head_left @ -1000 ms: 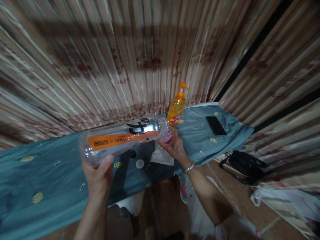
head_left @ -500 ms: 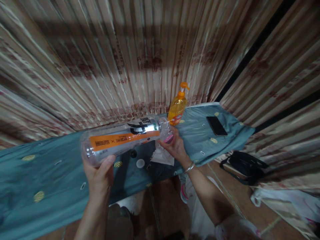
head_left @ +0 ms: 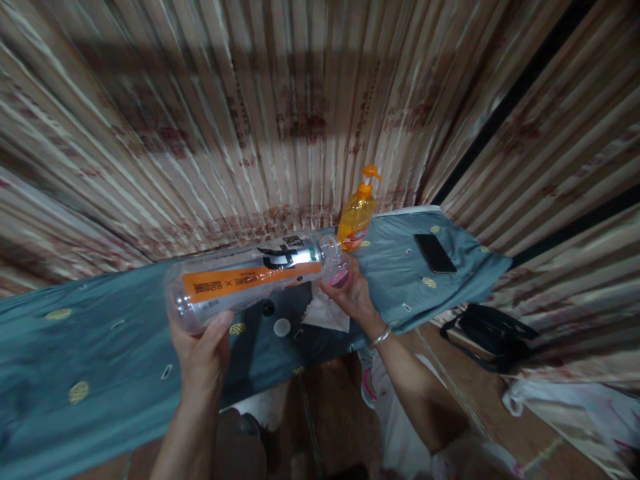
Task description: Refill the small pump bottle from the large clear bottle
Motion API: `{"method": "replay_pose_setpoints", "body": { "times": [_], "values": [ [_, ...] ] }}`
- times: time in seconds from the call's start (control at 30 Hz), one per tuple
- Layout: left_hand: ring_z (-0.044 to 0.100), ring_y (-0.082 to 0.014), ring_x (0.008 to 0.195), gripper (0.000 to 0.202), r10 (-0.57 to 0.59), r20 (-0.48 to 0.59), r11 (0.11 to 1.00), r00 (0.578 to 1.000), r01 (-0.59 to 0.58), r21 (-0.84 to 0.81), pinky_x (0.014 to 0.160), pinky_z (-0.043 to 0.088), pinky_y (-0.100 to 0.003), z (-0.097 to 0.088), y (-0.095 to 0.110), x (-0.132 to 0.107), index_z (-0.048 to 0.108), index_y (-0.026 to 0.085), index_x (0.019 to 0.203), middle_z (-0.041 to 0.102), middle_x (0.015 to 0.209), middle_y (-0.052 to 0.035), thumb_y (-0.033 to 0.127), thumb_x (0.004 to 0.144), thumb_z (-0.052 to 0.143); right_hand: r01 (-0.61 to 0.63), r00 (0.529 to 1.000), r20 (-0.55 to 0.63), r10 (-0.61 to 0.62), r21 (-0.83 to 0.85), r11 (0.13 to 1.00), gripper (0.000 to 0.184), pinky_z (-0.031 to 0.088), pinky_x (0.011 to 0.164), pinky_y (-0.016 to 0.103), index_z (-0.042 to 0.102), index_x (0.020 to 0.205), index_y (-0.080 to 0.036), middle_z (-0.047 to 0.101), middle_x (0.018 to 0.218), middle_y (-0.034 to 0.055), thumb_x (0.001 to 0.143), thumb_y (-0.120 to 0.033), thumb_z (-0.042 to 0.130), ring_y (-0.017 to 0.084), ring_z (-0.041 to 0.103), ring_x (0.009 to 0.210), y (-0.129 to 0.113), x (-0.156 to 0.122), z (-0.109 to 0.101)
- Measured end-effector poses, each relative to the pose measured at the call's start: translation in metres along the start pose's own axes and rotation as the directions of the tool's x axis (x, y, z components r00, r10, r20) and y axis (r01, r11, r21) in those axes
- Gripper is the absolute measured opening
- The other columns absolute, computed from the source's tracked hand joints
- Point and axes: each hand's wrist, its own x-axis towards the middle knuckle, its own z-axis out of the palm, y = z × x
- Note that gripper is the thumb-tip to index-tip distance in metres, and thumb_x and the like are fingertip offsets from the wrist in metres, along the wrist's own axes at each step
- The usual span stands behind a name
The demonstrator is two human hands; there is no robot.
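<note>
A large clear plastic bottle (head_left: pixel 250 270) with an orange and silver label lies nearly level in the air, its neck to the right. My left hand (head_left: pixel 203 347) is closed around the base end from below, thumb on the near side. At the bottle's mouth, my right hand (head_left: pixel 353 293) grips a small clear container (head_left: pixel 340 277) with a pink patch. The two mouths appear to meet, though fingers partly cover the join. Below them on the cloth are a white round cap (head_left: pixel 282 327), a small dark round thing (head_left: pixel 268 308) and a white tissue (head_left: pixel 327 313).
An orange pump bottle (head_left: pixel 357 217) stands behind my right hand. A black phone (head_left: pixel 435 253) rests farther right on the green cloth-covered table (head_left: pixel 120 360). Pleated curtains (head_left: pixel 300 120) hang close behind. A black bag (head_left: pixel 487 333) sits on the floor at right.
Both hands keep their grips, and the large bottle has hardly moved. The whole view has shifted very slightly.
</note>
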Motion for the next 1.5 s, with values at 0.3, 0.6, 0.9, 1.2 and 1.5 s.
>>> {"method": "replay_pose_setpoints", "body": {
  "times": [0.3,0.6,0.9,1.2,1.5],
  "values": [
    [0.071,-0.0258,0.099,0.085,-0.013,0.007,0.999,1.000,0.013,0.031,0.097,0.057,-0.043,-0.003,0.001,-0.002,0.069,0.027,0.125,0.075,0.110,-0.0044,0.043,0.048,0.101,-0.006,1.000,0.027,0.005,0.013,1.000,0.079,0.065,0.097,0.047,0.050,0.143,-0.016,0.071,0.134,0.0206,0.081,-0.053,0.082,0.034,0.075,0.118,-0.003,0.001,-0.003],
    [0.072,-0.0268,0.103,0.090,-0.001,-0.004,0.999,1.000,0.001,0.042,0.096,0.057,-0.041,-0.004,0.002,-0.003,0.066,0.027,0.127,0.074,0.116,-0.0061,0.041,0.045,0.102,-0.061,0.996,0.062,0.059,0.031,0.998,0.081,0.065,0.099,0.048,0.049,0.143,-0.015,0.074,0.131,0.0199,0.078,-0.047,0.085,0.034,0.076,0.116,-0.005,0.001,-0.006],
    [0.071,-0.0310,0.108,0.090,0.003,-0.006,0.997,1.000,-0.002,0.073,0.101,0.056,-0.047,-0.007,0.001,-0.005,0.068,0.026,0.124,0.074,0.117,-0.0074,0.044,0.043,0.102,-0.061,0.997,0.056,0.059,0.030,0.998,0.081,0.065,0.097,0.049,0.050,0.142,-0.015,0.073,0.131,0.0200,0.078,-0.050,0.084,0.035,0.076,0.115,-0.006,0.001,-0.006],
    [0.070,-0.0261,0.101,0.092,-0.025,-0.008,0.997,1.000,0.026,0.066,0.097,0.056,-0.039,-0.010,0.001,-0.006,0.068,0.024,0.125,0.074,0.112,-0.0065,0.043,0.043,0.103,-0.049,0.997,0.062,0.046,0.048,0.998,0.078,0.064,0.100,0.048,0.051,0.141,-0.015,0.071,0.137,0.0214,0.078,-0.047,0.085,0.034,0.075,0.120,-0.006,0.001,-0.006],
    [0.070,-0.0261,0.098,0.084,0.024,0.014,0.995,1.000,-0.025,0.099,0.097,0.056,-0.043,-0.010,0.001,-0.005,0.069,0.026,0.122,0.074,0.110,-0.0049,0.045,0.047,0.101,-0.053,0.997,0.054,0.050,0.047,0.998,0.080,0.065,0.098,0.050,0.049,0.143,-0.019,0.073,0.134,0.0182,0.077,-0.045,0.086,0.033,0.075,0.118,-0.006,0.001,-0.006]
  ]
}}
